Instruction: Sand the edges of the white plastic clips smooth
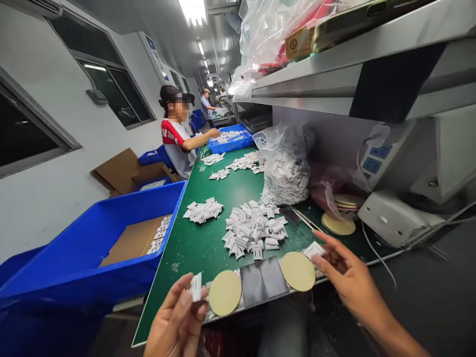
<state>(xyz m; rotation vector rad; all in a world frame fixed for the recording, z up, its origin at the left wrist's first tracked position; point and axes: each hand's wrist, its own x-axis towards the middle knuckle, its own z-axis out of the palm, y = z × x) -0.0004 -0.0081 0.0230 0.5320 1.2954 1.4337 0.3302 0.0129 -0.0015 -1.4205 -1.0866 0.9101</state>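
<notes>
My left hand [177, 317] pinches a small white plastic piece [196, 286] with a dark slot, at the table's front edge. On the other side my right hand [344, 270] grips a similar white piece [313, 251] between thumb and fingers. Between the hands lie a round tan disc [225, 293], a pair of dark rectangular plates [254, 284] and a second tan disc [297, 271], in a row along the edge. Just beyond them is a large heap of white pieces [249, 228], with a smaller heap [203, 210] to its left.
A clear bag of white pieces [286, 173] stands behind the heap, near tweezers [305, 219] and more tan discs [338, 224]. At left is a blue bin [85, 223] with cardboard. A co-worker [178, 134] reaches into a blue tray [232, 144]. A shelf [327, 79] overhangs the right.
</notes>
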